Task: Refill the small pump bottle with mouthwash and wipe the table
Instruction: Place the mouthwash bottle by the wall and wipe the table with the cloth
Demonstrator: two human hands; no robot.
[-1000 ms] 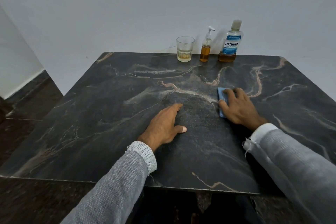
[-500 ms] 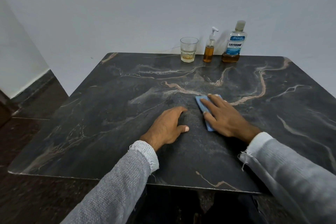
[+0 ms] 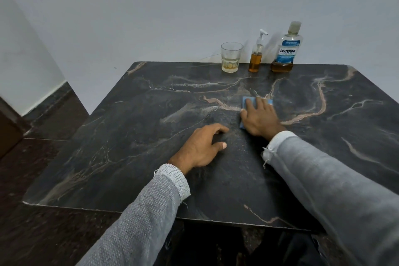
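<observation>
My right hand (image 3: 258,117) presses flat on a blue cloth (image 3: 246,101) near the middle of the dark marble table (image 3: 129,136); most of the cloth is hidden under the palm. My left hand (image 3: 201,147) rests on the tabletop beside it, fingers curled and holding nothing. At the table's far edge stand the small pump bottle (image 3: 257,55) with amber liquid and the mouthwash bottle (image 3: 286,48) with a blue label, capped, with a little amber liquid at its bottom.
A clear glass (image 3: 231,56) with a little yellowish liquid stands left of the pump bottle, against the white wall. The dark floor drops off beyond the table's left and near edges.
My right hand slid the blue cloth left toward my left hand, then pushed it away from me across the table. My left hand stayed in place. The view shifted left.
</observation>
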